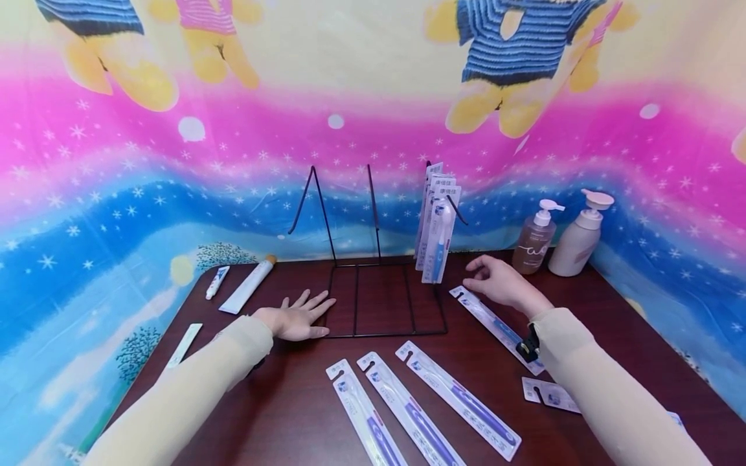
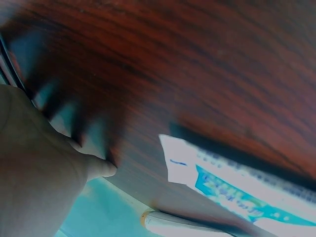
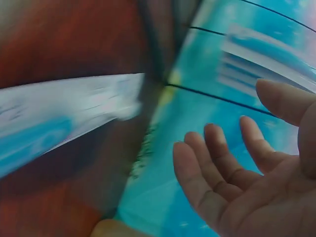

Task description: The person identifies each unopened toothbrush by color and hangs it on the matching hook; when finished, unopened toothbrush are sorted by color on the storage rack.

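Observation:
My left hand (image 1: 296, 319) has its fingers spread at the left side of a black wire rack's base (image 1: 384, 334). My right hand (image 1: 500, 282) hovers with loosely bent fingers and nothing in its grasp, right of the rack. Just below it lies a packaged blue toothbrush (image 1: 489, 323), whose pack (image 3: 64, 111) also shows in the right wrist view, apart from the fingers. Several packaged toothbrushes (image 1: 441, 236) hang on the rack's right hook. The left hook (image 1: 301, 200) and the middle upright (image 1: 373, 197) carry none. Three packaged purple toothbrushes (image 1: 457, 401) lie in front.
A white toothpaste tube (image 1: 247, 288), a smaller tube (image 1: 217, 283) and a narrow pale box (image 1: 185, 345) lie on the left. Two pump bottles, one amber (image 1: 533, 243) and one whitish (image 1: 576, 243), stand back right. Another pack (image 1: 553, 395) lies partly under my right forearm. A printed curtain (image 1: 350, 84) backs the table.

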Tool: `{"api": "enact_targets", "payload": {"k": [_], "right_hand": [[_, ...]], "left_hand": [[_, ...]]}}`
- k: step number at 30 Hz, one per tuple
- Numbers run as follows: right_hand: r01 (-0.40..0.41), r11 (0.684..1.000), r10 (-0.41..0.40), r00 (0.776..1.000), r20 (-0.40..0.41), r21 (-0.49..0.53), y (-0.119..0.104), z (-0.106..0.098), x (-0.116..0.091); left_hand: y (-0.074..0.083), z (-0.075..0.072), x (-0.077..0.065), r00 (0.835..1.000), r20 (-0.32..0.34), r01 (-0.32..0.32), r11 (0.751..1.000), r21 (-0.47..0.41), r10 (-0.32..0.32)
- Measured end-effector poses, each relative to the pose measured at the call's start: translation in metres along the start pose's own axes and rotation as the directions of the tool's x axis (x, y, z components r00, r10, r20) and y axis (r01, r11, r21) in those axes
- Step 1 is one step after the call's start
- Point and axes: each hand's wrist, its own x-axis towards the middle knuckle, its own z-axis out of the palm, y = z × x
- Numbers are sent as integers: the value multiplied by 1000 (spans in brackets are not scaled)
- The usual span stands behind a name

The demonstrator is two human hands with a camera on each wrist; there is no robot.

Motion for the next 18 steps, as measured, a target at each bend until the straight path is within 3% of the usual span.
{"api": "enact_targets", "payload": {"k": [4, 10, 18], "right_hand": [[-48, 986, 57, 997, 49, -162, 16, 12, -5], [-65, 924, 112, 988, 104, -378, 32, 28, -13], [-39, 915, 93, 989, 117, -402, 44, 30, -17]], "left_hand": [[-1, 0, 1, 1000, 0, 1, 1000, 1, -1], [-1, 1, 1, 1000, -6, -3, 1000, 3, 3], [-2, 1, 2, 1000, -1, -1, 1000, 3, 1]]}}
